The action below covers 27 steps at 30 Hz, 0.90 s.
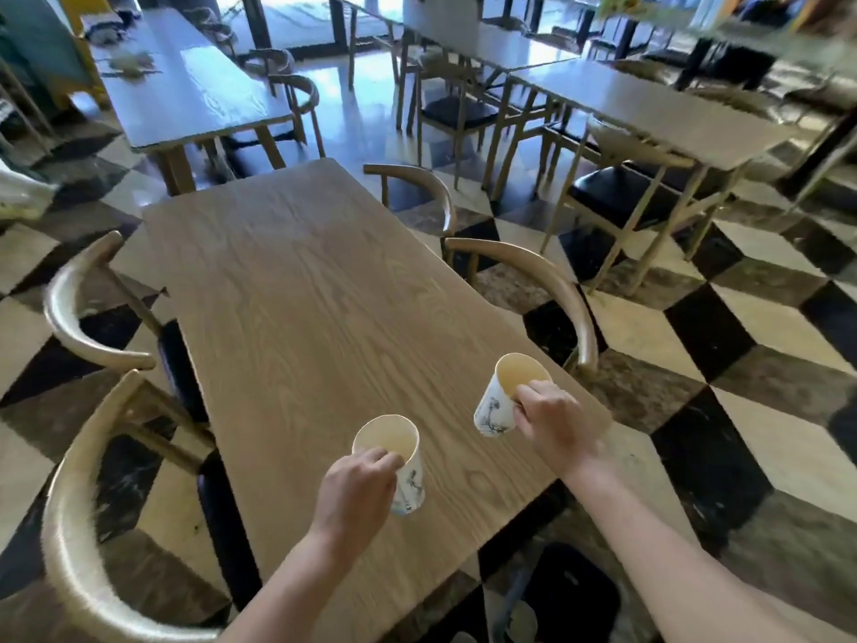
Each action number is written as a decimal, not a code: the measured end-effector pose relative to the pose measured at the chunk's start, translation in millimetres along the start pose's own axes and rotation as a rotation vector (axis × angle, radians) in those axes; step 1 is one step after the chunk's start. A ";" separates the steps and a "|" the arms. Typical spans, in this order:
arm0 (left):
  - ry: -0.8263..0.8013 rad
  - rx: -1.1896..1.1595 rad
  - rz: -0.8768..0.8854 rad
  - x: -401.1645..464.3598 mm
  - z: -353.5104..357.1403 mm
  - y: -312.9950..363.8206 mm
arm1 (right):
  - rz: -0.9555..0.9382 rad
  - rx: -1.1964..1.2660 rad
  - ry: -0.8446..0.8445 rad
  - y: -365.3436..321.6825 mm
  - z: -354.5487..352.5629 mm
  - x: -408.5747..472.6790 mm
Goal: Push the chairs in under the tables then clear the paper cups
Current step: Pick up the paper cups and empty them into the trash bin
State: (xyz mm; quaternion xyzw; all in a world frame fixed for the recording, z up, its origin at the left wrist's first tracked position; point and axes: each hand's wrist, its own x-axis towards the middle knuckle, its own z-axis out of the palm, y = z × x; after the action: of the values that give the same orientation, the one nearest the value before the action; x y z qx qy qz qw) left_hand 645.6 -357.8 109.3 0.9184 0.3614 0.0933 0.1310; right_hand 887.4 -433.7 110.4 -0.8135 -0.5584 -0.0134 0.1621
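Note:
A long wooden table runs away from me. My left hand pinches the rim of a white paper cup with a dark print, held just above the table's near end. My right hand grips a second, matching paper cup by its rim, tilted, near the table's right edge. Both cups look empty inside. Two curved-back wooden chairs stand along the left side, tucked against the table, and two more chairs along the right side.
A black bin sits on the checkered floor below the table's near right corner. Other tables and chairs fill the room behind and to the right, one chair standing out from its table.

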 end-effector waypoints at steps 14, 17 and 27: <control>-0.139 -0.253 0.646 4.4 77.3 132.4 | 0.623 -0.066 0.109 29.6 -30.9 -244.1; -0.202 -0.204 0.742 2.3 104.0 154.7 | 0.668 -0.055 0.105 42.3 -15.3 -273.5; -0.371 -0.099 0.788 15.9 273.1 194.3 | 0.695 -0.050 -0.001 118.2 119.9 -319.2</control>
State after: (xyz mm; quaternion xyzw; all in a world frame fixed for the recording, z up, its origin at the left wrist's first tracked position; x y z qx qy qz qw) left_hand 854.0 -531.0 -88.7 0.9800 -0.0509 -0.0130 0.1921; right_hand 856.3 -727.1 -97.4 -0.9587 -0.2475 0.0294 0.1367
